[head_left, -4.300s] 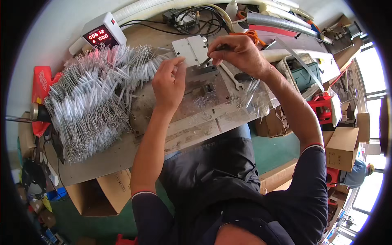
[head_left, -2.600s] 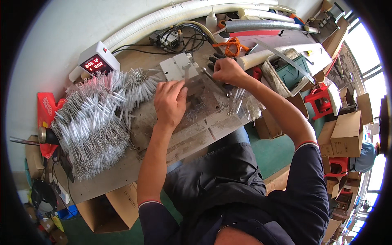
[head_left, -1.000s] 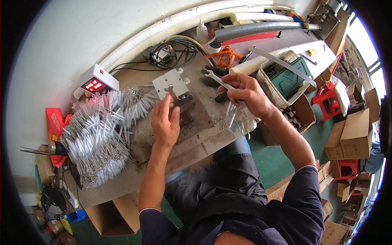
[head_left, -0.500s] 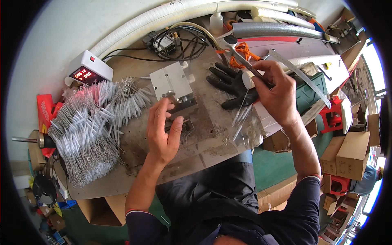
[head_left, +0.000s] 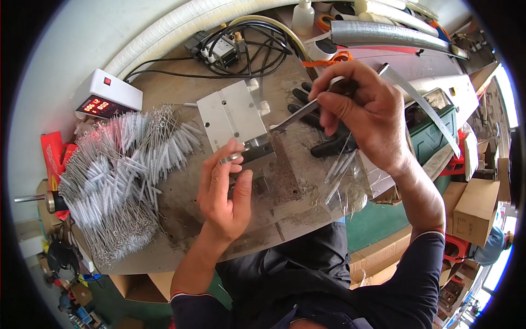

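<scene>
My left hand [head_left: 227,197] is at the front edge of a pale metal block [head_left: 230,115], its fingers curled around a small shiny metal part [head_left: 231,158]. The thumb stands apart from the fingers. In my right hand [head_left: 370,112] is a metal hand tool [head_left: 298,115], spanner-like, its flat shaft slanting down-left toward the block's right side. The tool's other end shows between thumb and fingers; its exact kind is hard to tell. Behind the right hand lies a black glove [head_left: 329,149], partly covered. A few wire brushes [head_left: 341,170] lie just below it.
A large heap of white wire brushes [head_left: 115,186] covers the table's left. Behind it stands a white box with a red display [head_left: 109,93]. Black cables [head_left: 263,66] coil at the back, near a squeeze bottle [head_left: 302,19]. A metal square [head_left: 422,104] and a green case [head_left: 433,129] are at right.
My right hand has turned the tool so that its shaft points down-left toward the block. The left fingers have curled over the shiny part. The whole view has shifted slightly.
</scene>
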The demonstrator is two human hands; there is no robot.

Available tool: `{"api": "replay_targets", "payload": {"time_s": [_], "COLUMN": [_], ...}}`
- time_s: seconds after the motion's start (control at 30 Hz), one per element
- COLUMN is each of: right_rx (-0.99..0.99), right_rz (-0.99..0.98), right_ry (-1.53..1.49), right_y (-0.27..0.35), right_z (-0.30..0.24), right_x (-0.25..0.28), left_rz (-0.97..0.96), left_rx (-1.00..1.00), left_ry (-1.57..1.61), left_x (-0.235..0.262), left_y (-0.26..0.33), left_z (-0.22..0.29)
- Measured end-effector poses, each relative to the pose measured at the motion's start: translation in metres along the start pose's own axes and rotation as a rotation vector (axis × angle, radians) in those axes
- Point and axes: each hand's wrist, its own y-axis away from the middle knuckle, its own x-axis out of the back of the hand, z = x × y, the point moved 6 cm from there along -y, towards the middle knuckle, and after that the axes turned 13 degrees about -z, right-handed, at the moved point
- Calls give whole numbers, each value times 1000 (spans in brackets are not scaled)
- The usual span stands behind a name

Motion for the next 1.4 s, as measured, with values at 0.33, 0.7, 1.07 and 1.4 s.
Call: {"api": "replay_targets", "payload": {"time_s": [0.33, 0.7, 1.07, 1.4], "right_rx": [385, 543, 642, 592], "right_rz": [-211, -257, -421, -226], "right_ry": [308, 358, 463, 280], "right_y": [-27, -45, -57, -32], "right_z": [-7, -14, -31, 12], "right_x": [-52, -68, -78, -30], "left_rz": [-54, -76, -115, 36], "left_rx": [-28, 23, 26, -5], "left_ry": [-380, -368, -433, -202], "left_x": [-4, -7, -8, -14], "left_y": [-2, -5, 6, 7], "left_z": [5, 8, 4, -4]}}
